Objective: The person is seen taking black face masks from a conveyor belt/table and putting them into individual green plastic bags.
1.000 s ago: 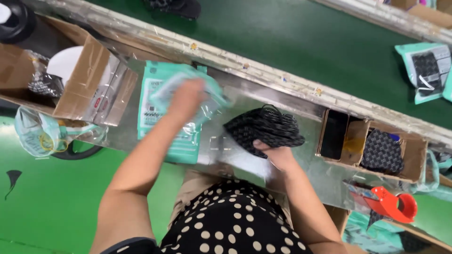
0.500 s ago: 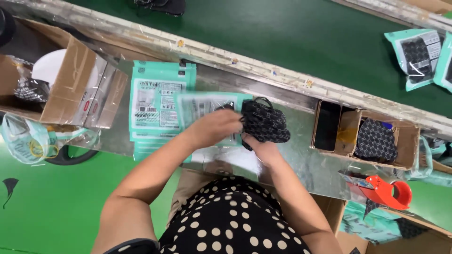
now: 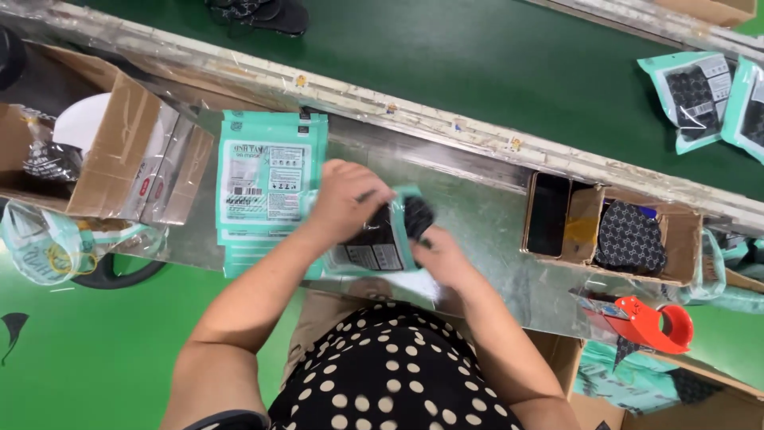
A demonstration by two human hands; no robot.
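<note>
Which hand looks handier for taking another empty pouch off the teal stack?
Probably the left hand: it lies right beside the teal pouch stack, while the right hand supports the half-filled pouch farther away.

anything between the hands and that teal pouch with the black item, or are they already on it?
Nothing visible in the way. The left hand lies on top of the teal plastic pouch holding a black patterned item, and the right hand grips its lower right edge. Both touch it directly, above the shiny metal worktop; the stack of flat teal pouches lies to its left.
</note>
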